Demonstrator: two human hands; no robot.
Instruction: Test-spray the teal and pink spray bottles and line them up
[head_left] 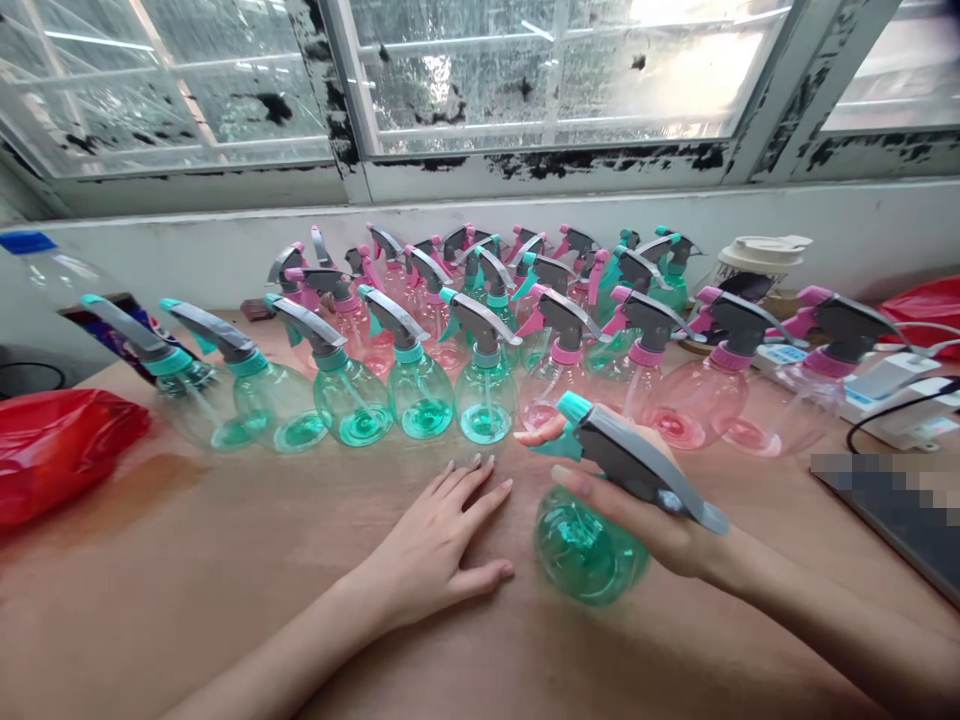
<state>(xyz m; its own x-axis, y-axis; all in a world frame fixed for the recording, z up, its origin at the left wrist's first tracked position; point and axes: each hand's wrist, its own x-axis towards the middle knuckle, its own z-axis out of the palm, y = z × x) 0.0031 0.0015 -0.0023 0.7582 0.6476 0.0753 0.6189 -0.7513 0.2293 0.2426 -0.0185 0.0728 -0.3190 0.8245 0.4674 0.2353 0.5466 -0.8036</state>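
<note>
My right hand [652, 500] is wrapped round the neck of a green spray bottle [589, 555] just below its grey and teal trigger head. The bottle is tilted, its nozzle pointing left. Flat on the table lies my left hand [442, 540], fingers spread, holding nothing. Just beyond its fingertips stands a green spray bottle [486, 405] in the front row. More green bottles are to its left, such as this green spray bottle [352, 410]. Pink bottles continue the row rightward, among them a pink spray bottle [682, 410] behind my right hand.
Behind the front row, several more pink and green spray bottles crowd toward the wall. A red plastic bag [67, 450] and a blue-capped bottle [45, 265] are at the left. At the right are a lidded cup [757, 265], a white power strip [892, 400] and a dark flat device [892, 520].
</note>
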